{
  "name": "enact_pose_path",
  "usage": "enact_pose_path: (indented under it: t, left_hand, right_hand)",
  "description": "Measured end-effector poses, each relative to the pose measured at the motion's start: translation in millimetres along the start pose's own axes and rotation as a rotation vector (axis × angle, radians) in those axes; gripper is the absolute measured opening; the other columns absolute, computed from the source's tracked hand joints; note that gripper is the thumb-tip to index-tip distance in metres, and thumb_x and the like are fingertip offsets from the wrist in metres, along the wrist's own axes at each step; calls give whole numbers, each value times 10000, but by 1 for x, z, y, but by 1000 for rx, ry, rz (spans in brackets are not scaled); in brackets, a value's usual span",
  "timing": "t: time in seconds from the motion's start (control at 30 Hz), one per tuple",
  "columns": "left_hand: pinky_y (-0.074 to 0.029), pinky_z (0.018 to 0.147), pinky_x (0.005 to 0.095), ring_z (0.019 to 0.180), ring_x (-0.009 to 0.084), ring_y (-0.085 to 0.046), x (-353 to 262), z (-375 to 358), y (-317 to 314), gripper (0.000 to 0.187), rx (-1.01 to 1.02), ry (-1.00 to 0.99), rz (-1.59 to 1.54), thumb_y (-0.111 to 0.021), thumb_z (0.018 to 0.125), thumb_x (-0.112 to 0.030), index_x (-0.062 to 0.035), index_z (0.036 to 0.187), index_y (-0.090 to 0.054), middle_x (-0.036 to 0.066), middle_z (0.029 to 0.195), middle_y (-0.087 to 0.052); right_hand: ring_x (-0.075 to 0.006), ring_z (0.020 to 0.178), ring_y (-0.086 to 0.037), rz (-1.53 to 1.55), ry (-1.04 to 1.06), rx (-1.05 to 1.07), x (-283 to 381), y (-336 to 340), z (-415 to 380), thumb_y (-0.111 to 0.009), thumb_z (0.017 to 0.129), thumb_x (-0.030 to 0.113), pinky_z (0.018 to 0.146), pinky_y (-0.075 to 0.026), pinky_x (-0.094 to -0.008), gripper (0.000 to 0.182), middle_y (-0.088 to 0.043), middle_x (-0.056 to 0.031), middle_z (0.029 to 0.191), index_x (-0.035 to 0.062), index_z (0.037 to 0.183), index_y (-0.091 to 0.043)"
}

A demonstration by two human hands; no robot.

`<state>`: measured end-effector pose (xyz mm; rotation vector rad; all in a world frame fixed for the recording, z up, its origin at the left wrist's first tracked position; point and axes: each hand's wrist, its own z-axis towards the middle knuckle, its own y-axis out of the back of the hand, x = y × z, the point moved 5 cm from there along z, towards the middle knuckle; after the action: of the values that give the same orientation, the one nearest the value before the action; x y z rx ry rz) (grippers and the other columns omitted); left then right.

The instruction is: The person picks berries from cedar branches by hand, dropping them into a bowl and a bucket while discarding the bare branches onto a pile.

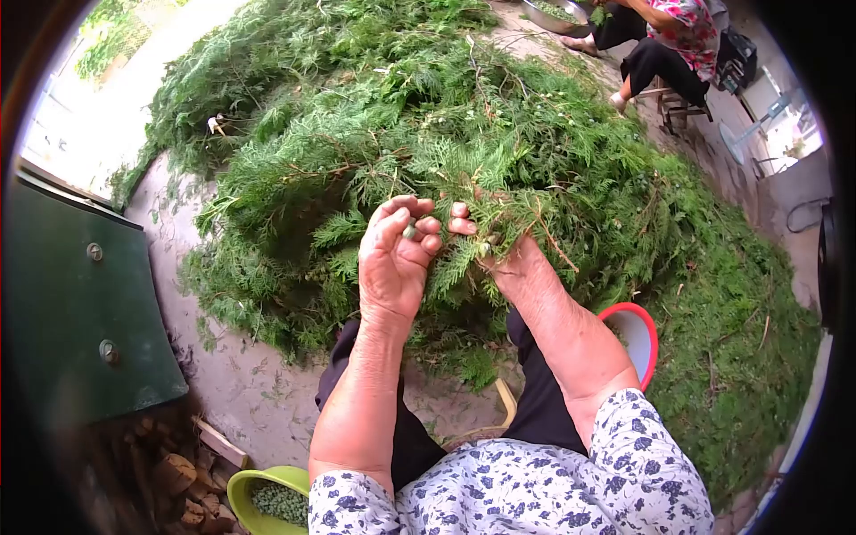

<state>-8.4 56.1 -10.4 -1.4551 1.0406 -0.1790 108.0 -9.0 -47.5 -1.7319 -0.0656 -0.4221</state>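
Observation:
My left hand (392,263) is raised in the middle of the view, its fingers curled around a small pale green seed cone (410,232). Just right of it, my right hand (515,267) grips an evergreen sprig (481,212) with flat, scaly leaves. Foliage covers much of that hand, though some fingertips show beside the left hand. Another green cone (484,249) hangs on the sprig. Both hands are above a large heap of cut evergreen branches (294,178).
A lime-green bowl (234,493) of small green cones stands at lower left, near firewood (174,473) and a dark green panel (80,312). A red-rimmed basin (651,343) sits by my right arm. Another person (687,45) sits at upper right beside a metal bowl (557,20).

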Motion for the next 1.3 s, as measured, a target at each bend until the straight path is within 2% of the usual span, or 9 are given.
enact_pose_path:
  t: [0.13, 0.47, 0.6, 0.77, 0.8, 1.1, 1.17, 1.23, 1.3]
  left_hand:
    - [-270, 429, 170, 486, 20, -384, -5, -12, -21, 85, 37, -168, 670, -623, 801, -44, -8, 878, -621, -43, 626, -512]
    - [-394, 520, 218, 580, 59, -450, 7, -24, -44, 192, 331, -633, 1378, -720, 719, -56, -31, 875, -610, -4, 683, -503]
    - [-395, 511, 205, 558, 59, -460, 10, -20, -35, 161, 343, -631, 1272, -690, 757, -69, -29, 895, -618, -9, 712, -548]
    - [-336, 460, 177, 525, 25, -417, 17, -17, -18, 138, 98, 72, 658, -550, 884, -127, -21, 928, -625, -22, 684, -533]
    - [-271, 439, 146, 497, -5, -368, 16, -16, -19, 173, 101, 28, 674, -519, 907, -160, -24, 919, -625, -42, 685, -513]
    - [-392, 522, 176, 592, 17, -430, 16, -17, -29, 173, 251, -382, 1008, -659, 809, -96, -24, 953, -594, -56, 715, -492]
    - [-400, 553, 186, 641, 30, -451, 15, -18, -29, 191, 239, -320, 1144, -651, 803, -74, -39, 984, -601, -67, 726, -480]
    - [-357, 490, 176, 568, 28, -418, 18, -18, -21, 151, 121, -89, 939, -628, 828, -105, -33, 961, -616, -65, 703, -484]
    - [-289, 442, 166, 507, 20, -364, 23, -16, -14, 147, 101, 100, 613, -607, 848, -144, -32, 942, -628, -66, 680, -492]
  right_hand:
    - [-183, 768, -560, -39, 36, -84, 5, -7, -5, -511, 883, 279, 705, -491, -277, 302, -573, -117, 933, 41, 1069, -522]
    - [-166, 737, -573, -210, 51, -328, 1, 21, -5, -551, 866, 293, 721, -480, -292, 257, -578, -54, 796, 47, 938, -547]
    - [-195, 792, -575, 36, -14, -159, -4, 19, -9, -533, 868, 259, 753, -480, -304, 264, -579, -88, 865, 43, 1020, -526]
    - [-163, 851, -578, -131, -6, 100, 1, 2, -9, -477, 892, 263, 790, -480, -305, 264, -593, -46, 912, 76, 1073, -525]
    - [-156, 776, -572, -176, 84, -256, 2, -10, -18, -509, 874, 232, 724, -476, -293, 202, -587, -30, 819, 77, 997, -545]
    - [-198, 862, -588, -139, 97, -328, 0, 38, -11, -539, 867, 299, 799, -495, -348, 304, -605, -68, 939, 74, 1070, -517]
    - [-231, 977, -569, -643, 245, 50, 1, 71, -1, -483, 896, 306, 872, -483, -376, 341, -575, -109, 1079, 71, 1144, -478]
    - [-246, 1060, -530, -467, 143, -66, -9, 71, 2, -411, 926, 243, 935, -443, -378, 323, -535, -122, 1159, 87, 1207, -444]
    - [-249, 1094, -506, -891, 440, -104, -2, 51, -10, -425, 921, 252, 977, -401, -383, 332, -535, -112, 1171, 114, 1223, -445]
